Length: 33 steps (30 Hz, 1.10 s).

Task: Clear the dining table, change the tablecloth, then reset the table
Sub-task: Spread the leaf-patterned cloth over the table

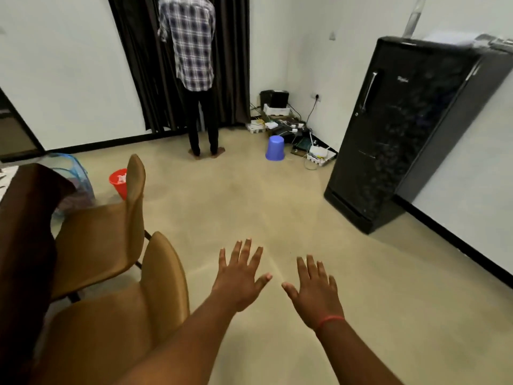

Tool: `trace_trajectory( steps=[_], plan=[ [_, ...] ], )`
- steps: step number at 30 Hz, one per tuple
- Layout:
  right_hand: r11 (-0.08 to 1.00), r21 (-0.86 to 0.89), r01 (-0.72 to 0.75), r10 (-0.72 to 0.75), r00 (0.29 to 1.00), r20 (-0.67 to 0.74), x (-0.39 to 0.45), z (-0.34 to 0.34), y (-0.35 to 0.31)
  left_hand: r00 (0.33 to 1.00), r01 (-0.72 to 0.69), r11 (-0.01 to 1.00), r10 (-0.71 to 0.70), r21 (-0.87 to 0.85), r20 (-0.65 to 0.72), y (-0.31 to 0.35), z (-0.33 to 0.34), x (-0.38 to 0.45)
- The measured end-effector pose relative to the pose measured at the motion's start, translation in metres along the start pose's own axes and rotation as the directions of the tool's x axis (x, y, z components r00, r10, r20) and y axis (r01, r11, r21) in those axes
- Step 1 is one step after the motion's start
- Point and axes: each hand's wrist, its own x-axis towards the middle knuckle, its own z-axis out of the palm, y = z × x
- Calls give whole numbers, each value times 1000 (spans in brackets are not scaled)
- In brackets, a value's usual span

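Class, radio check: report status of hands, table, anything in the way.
Left hand, right hand open, empty. Table far left. Two chairs alongside it.

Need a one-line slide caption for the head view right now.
Both hands, left hand and right hand, spread empty over bare floor beside two tan chairs.

Only one bit of text here: small pale script logo on the black fridge (410,129) door, upper part, near the handle. Too blurred to read for sure, no letters I'd vouch for. Nothing else legible anywhere.
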Motion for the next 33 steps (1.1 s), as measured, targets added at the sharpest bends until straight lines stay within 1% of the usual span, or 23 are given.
trace_trajectory(
  steps=[2, 5, 9, 11, 15, 17, 20, 23, 26, 29, 31, 32, 33],
  plan=[
    [1000, 8, -11, 11, 999, 33, 27, 3, 16, 1000, 18, 1000, -18, -5, 4, 2, 7, 37],
    [999, -35, -15, 17, 998, 68, 83, 3, 39, 1000, 22, 999, -22, -47, -4, 1, 21, 101],
    [997, -68, -45, 53, 992, 112, 192, -13, 58, 999, 26, 997, -23, -69, 46, -10, 32, 208],
    [997, -63, -40, 48, 992, 118, 251, -26, 53, 998, 24, 998, -20, -62, 56, -22, 24, 260],
    [1000, -21, -4, 7, 993, 120, 359, -52, 29, 995, 79, 995, -75, -61, 67, -64, -2, 342],
    [1000, 1, 23, -23, 988, 151, 408, -52, 14, 989, 133, 990, -129, -51, 75, -95, -8, 371],
    [995, -4, 101, -99, 978, 183, 480, -54, -10, 966, 247, 968, -242, -48, 87, -147, -14, 411],
    [978, -19, 208, -200, 959, 202, 584, -52, -45, 913, 397, 917, -390, -36, 115, -208, -19, 465],
    [941, -29, 338, -322, 916, 239, 674, -58, -92, 841, 533, 846, -527, -19, 121, -258, -28, 507],
    [869, -31, 494, -466, 838, 284, 751, -69, -151, 758, 651, 757, -646, -49, 96, -296, -44, 542],
    [817, -32, 576, -541, 784, 304, 792, -81, -194, 710, 704, 706, -698, -73, 94, -324, -56, 563],
    [784, -32, 620, -580, 750, 319, 817, -82, -222, 664, 747, 658, -741, -92, 96, -342, -60, 572],
    [756, -31, 654, -612, 723, 321, 831, -84, -241, 638, 770, 631, -764, -96, 96, -355, -63, 577]
  ],
)
